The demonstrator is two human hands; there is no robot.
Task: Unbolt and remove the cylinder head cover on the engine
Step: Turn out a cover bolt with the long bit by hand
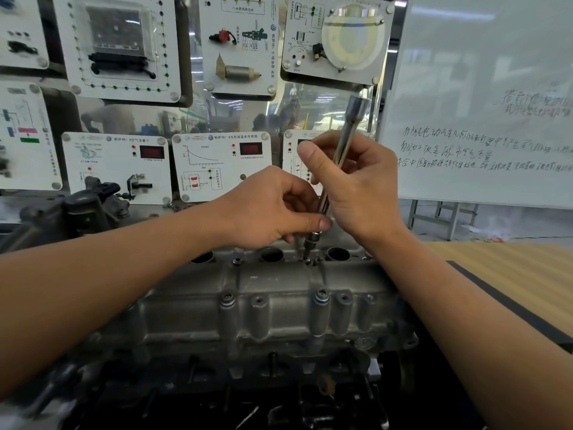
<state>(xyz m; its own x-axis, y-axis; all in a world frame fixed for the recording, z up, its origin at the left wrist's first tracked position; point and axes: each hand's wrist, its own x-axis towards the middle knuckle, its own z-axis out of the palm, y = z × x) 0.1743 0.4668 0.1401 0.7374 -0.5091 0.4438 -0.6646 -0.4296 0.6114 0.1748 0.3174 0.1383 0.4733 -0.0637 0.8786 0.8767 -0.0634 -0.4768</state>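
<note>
Right hand (356,187) grips the extension bar (347,141); left hand (273,209) pinches it lower. Keep it square on the bolt (307,261) beneath.

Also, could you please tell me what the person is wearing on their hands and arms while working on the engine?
Nothing shows as worn. The left hand and right hand are bare: no gloves, rings or watch. The left forearm and right forearm are bare too, with no sleeve in view down to the frame's edge. Nails are short.
</note>
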